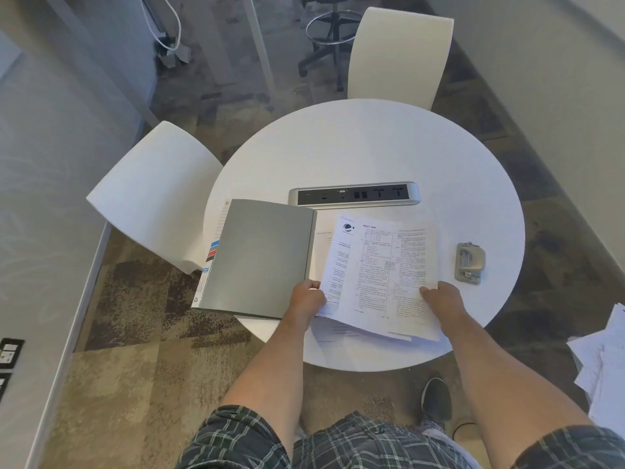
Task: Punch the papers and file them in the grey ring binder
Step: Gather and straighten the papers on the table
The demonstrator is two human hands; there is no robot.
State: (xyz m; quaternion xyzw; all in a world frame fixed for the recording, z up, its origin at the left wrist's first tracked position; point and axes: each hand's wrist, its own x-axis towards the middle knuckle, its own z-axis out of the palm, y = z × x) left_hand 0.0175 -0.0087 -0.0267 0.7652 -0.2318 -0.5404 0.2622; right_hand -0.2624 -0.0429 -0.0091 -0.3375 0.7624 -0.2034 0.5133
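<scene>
The grey ring binder (260,258) lies open on the left side of the round white table (365,147), its grey cover flipped to the left. Printed papers (382,275) are fanned out over the binder's right half. My left hand (306,296) grips their lower left edge, close to the binder's spine. At the sheets' lower right corner, my right hand (443,296) holds the top page. A silver hole punch (469,263) sits on the table to the right of the papers, untouched. The binder's rings are hidden.
A power socket strip (353,193) is set into the table just behind the binder. Two white chairs stand at the left (152,194) and far side (399,55). More loose papers (605,363) are piled at the right edge of view.
</scene>
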